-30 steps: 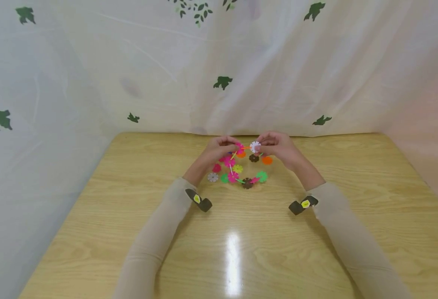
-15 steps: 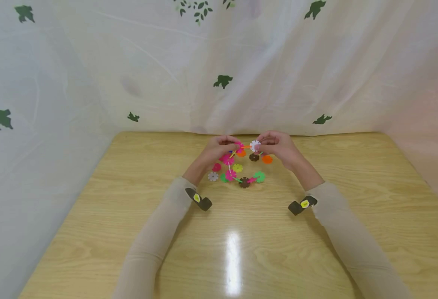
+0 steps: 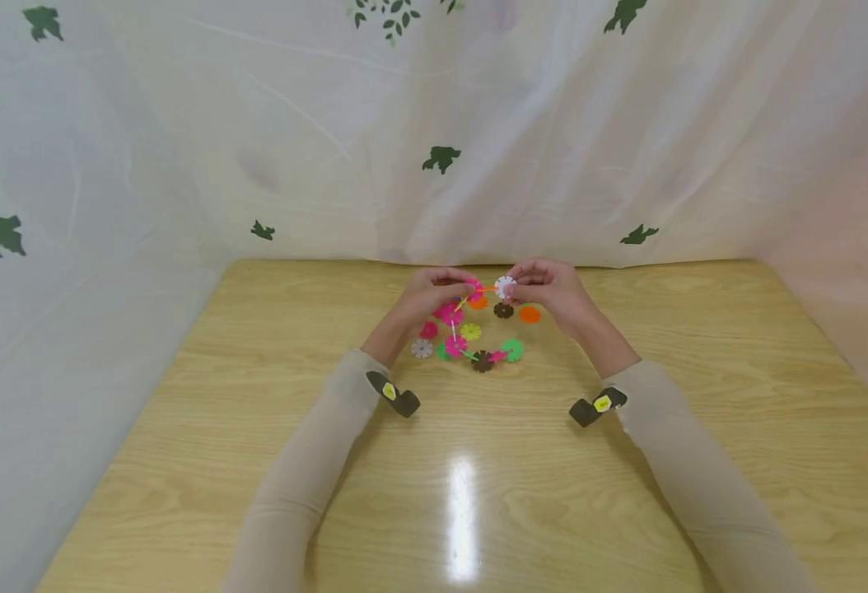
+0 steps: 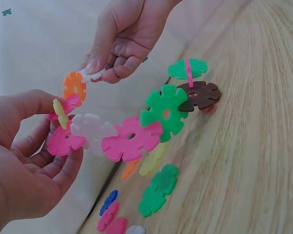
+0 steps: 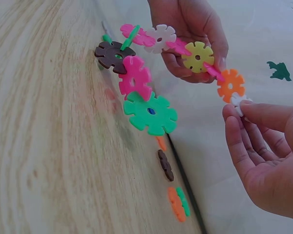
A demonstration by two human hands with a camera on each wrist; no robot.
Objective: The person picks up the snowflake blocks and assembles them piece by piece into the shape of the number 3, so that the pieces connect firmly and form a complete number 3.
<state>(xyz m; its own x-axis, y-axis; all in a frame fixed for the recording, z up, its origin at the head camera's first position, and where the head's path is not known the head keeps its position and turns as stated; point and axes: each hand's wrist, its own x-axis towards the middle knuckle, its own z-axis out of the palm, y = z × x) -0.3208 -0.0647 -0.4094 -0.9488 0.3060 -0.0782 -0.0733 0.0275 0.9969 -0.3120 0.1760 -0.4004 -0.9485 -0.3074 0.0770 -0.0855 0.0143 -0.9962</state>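
Observation:
A curved chain of slotted plastic flower discs hangs between both hands, above the table. My left hand (image 3: pixel 434 292) pinches a pink flower disc (image 4: pixel 71 103) near the chain's upper end. With thumb and fingers, my right hand (image 3: pixel 556 292) pinches the white flower disc (image 3: pixel 504 287) at that end. An orange flower disc (image 5: pixel 231 86) joins the two held pieces and stands on edge in the head view. From the left hand the chain runs through a yellow disc (image 5: pixel 198 57) and others, past a brown disc (image 5: pixel 113 56), to a green disc (image 5: pixel 150 113) at its free end.
Loose discs lie on the wooden table (image 3: pixel 256 461) beneath the chain: a white one (image 3: pixel 422 349), a yellow one (image 3: pixel 471 331), a brown one (image 3: pixel 504 310), an orange one (image 3: pixel 529 315) and several more. A white curtain (image 3: pixel 315 165) hangs behind the table's far edge.
The chain's lower, free end has swung slightly left. Both hands keep nearly the same places and still hold the pink and white flower discs.

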